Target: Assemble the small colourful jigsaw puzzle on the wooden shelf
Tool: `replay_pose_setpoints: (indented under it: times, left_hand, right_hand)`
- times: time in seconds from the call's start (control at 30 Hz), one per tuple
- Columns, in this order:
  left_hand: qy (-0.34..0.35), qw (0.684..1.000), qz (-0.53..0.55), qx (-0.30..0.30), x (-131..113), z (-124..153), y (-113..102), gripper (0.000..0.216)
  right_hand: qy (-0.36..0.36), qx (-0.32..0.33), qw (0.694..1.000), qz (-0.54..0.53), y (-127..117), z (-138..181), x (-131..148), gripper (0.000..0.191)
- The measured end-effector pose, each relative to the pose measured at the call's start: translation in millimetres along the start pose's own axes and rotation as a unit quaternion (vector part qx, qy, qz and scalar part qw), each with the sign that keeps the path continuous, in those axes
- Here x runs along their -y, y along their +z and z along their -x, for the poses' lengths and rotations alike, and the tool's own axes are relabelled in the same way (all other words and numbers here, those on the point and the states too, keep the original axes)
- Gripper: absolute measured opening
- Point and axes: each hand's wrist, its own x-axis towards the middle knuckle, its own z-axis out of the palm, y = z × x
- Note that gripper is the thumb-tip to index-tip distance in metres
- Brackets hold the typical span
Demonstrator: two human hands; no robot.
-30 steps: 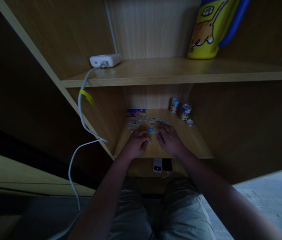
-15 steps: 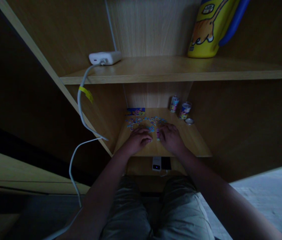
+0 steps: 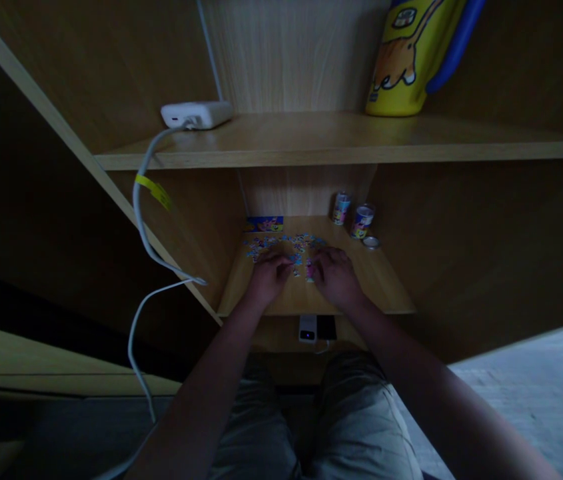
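Observation:
Small jigsaw pieces (image 3: 304, 241) lie scattered over the wooden lower shelf. My left hand (image 3: 268, 279) is closed in a pinch at their near side; whatever is between its fingertips is too small to make out. Just right of that pinch, a loose jigsaw piece (image 3: 296, 272) rests on the wood. My right hand (image 3: 336, 276) has its fingers bent together at the edge of a pink strip of jigsaw pieces (image 3: 310, 271), touching it. Part of the strip is hidden by those fingers. A blue picture card (image 3: 264, 224) sits at the back left.
Two small printed tins (image 3: 341, 208) stand at the back right, with a round metal lid (image 3: 371, 243) before them. Overhead, the upper shelf (image 3: 301, 155) carries a white charger (image 3: 196, 115) and a yellow mug (image 3: 401, 67). A white cable (image 3: 144, 220) hangs at the left.
My left hand has drawn its fingertips into a tighter pinch, and a loose piece now shows beside it. The right hand stays at the pink strip. The whole view has shifted slightly.

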Motion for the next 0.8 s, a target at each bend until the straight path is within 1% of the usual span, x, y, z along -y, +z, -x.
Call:
replay_pose_setpoints:
  times: [0.07, 0.17, 0.3, 0.47, 0.6, 0.8]
  left_hand:
    - [-0.004, 1.000, -0.008, 0.024, -0.4, 0.5, -0.7, 0.006]
    - [-0.011, 0.999, -0.030, 0.040, -1.8, 0.0, 1.0, 0.010]
    - [-0.011, 0.999, -0.015, 0.042, 0.5, -0.5, 4.0, 0.011]
    - [0.000, 0.999, -0.002, 0.048, 5.2, -0.2, 6.2, 0.012]
    - [-0.002, 0.999, -0.014, 0.040, 4.4, 0.6, 6.9, 0.015]
    - [0.012, 0.998, -0.025, 0.048, 2.3, 2.7, 5.9, 0.013]
  right_hand:
    - [0.000, 0.001, 1.000, 0.000, 0.4, 0.1, -0.7, 0.029]
    - [-0.012, -0.006, 1.000, -0.009, 0.3, 0.9, -1.1, 0.026]
    - [-0.021, -0.012, 1.000, -0.019, -2.3, 2.4, 0.3, 0.023]
    - [-0.028, -0.003, 0.999, -0.036, -5.5, 2.8, 1.4, 0.020]
    - [-0.027, 0.007, 0.999, -0.035, -5.7, 2.8, 0.8, 0.021]
    - [-0.029, 0.015, 0.999, -0.035, -5.1, 2.9, 0.0, 0.023]
